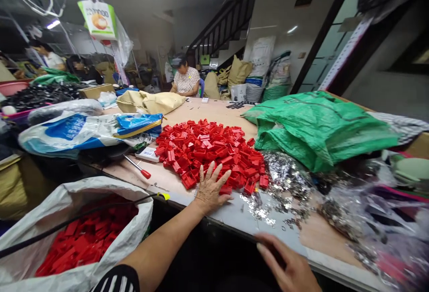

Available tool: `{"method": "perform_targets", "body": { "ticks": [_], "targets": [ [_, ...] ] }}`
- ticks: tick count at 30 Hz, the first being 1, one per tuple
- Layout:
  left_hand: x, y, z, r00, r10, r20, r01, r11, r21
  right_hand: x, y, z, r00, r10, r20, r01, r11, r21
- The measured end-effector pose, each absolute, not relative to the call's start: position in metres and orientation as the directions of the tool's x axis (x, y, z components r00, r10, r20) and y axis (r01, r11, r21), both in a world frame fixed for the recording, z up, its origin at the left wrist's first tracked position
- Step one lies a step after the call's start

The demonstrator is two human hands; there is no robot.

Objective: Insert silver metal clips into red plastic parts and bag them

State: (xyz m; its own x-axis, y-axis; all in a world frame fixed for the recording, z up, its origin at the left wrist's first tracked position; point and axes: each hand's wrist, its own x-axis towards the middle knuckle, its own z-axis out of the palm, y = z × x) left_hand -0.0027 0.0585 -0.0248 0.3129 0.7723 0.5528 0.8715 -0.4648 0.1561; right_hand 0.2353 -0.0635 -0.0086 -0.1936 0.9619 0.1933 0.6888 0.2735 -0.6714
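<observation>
My left hand (211, 187) lies flat with fingers spread at the near edge of a big heap of small red plastic parts (208, 149) on the worktable (234, 216). It touches the nearest red pieces and grips none of them. My right hand (286, 263) hovers low at the table's front edge, below a scatter of small shiny metal pieces (284, 180). Its fingers are curled and blurred, and I cannot make out anything in them. To my left, an open white sack (77, 234) holds more red parts.
A crumpled green sack (318, 126) covers the right of the table. A blue-and-white bag (83, 133), a red-tipped tool (139, 167) and a small white device (147, 154) lie left of the heap. Another person (185, 79) sits at the far end; others stand far left.
</observation>
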Motion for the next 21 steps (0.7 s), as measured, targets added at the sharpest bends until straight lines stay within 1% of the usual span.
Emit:
{"method": "perform_targets", "body": {
  "ticks": [2, 4, 7, 9, 11, 15, 21],
  "targets": [
    [0.004, 0.064, -0.028, 0.328, 0.774, 0.541, 0.859, -0.483, 0.169, 0.231, -0.032, 0.016, -0.172, 0.947, 0.272, 0.745, 0.306, -0.592],
    [0.006, 0.069, -0.032, 0.303, 0.779, 0.549, 0.864, -0.467, 0.186, 0.228, -0.002, 0.026, -0.226, 0.920, 0.319, 0.797, 0.363, -0.483],
    [0.005, 0.074, -0.036, 0.209, 0.780, 0.590, 0.886, -0.407, 0.223, 0.220, 0.033, 0.024, -0.340, 0.886, 0.315, 0.861, 0.428, -0.273],
    [0.003, 0.075, -0.037, 0.144, 0.777, 0.612, 0.901, -0.359, 0.243, 0.212, 0.048, 0.020, -0.393, 0.877, 0.278, 0.874, 0.450, -0.184],
    [0.002, 0.075, -0.036, 0.100, 0.781, 0.617, 0.916, -0.314, 0.250, 0.203, 0.058, 0.018, -0.414, 0.876, 0.247, 0.877, 0.456, -0.148],
    [0.002, 0.075, -0.033, 0.014, 0.797, 0.604, 0.934, -0.227, 0.278, 0.189, 0.071, 0.019, -0.404, 0.888, 0.219, 0.887, 0.439, -0.146],
    [-0.002, 0.079, -0.035, -0.025, 0.805, 0.593, 0.906, -0.232, 0.354, 0.185, 0.094, 0.019, -0.425, 0.883, 0.200, 0.880, 0.455, -0.138]
  ]
}}
